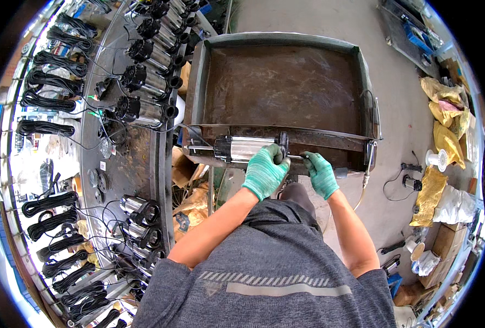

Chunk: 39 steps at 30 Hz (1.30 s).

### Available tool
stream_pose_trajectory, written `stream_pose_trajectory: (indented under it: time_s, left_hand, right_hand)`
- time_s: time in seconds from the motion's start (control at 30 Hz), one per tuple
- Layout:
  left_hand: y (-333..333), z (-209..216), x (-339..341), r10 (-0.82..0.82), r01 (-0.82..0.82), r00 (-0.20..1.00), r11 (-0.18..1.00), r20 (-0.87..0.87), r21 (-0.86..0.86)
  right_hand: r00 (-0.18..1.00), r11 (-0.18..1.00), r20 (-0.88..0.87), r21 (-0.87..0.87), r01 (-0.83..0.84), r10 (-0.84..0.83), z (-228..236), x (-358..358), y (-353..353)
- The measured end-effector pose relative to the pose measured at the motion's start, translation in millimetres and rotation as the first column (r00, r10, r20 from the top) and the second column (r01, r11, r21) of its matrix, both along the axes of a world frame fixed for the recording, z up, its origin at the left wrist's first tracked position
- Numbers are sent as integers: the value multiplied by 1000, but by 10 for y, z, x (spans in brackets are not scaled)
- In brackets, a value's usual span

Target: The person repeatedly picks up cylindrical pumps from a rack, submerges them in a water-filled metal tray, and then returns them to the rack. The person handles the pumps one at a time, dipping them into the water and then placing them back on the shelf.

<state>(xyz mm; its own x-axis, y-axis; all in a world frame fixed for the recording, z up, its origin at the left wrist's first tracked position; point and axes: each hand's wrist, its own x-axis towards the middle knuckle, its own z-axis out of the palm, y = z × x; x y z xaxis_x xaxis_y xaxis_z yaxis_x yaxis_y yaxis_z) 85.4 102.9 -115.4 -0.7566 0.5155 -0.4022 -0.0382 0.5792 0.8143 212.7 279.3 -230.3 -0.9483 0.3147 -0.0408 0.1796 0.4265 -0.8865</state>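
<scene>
A submersible pump [247, 147] with a silver cylindrical body and black ends lies sideways along the near side of a large metal tray [280, 76]. My left hand [265, 172], in a green knitted glove, grips the pump near its right black end, with thumb and fingers curled round it. My right hand [321, 174], gloved alike, is closed on a slim metal rod [295, 157] that points left at the pump's right end. Whether the rod enters the pump cannot be made out. Another thin rod [200, 147] sticks out at the pump's left side.
Left of the tray, a workbench [135, 147] holds several similar pumps [141, 111] and coiled black cables [48, 127]. A hose [364, 183] hangs at the tray's right corner. Yellow sacks [431, 197] and a white spool [437, 159] lie on the right-hand floor.
</scene>
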Motion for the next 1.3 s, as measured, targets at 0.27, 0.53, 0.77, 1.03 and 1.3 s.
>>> stream_pose_trajectory:
  time_s: [0.27,0.53,0.77,1.03,1.3]
  left_hand:
    - [-443,95,-299,-90,96,994,991,-62,95]
    - [-2426,-854,-2277,78,-279,712,944,-698,-178]
    - [-2494,-694,-2784,-305,76,923,741,-233,-667]
    - [-3118,-347,-2496,-419,229,905,626,-74,-746]
    - [-2718,-1036,-2032,-280,272,947,960,-158,-67]
  right_hand:
    - [999,998,29,59,16,-18,56,44,7]
    - [971,895,-167,387,223,-170,946,-454,-396]
    - [990,837,-58,529,140,-128,989,-1075,-961]
    - [984,786,0,602,141,-177,908,-1138,-996]
    - [969,749,183,662,3,-166,1013,-1359,-960]
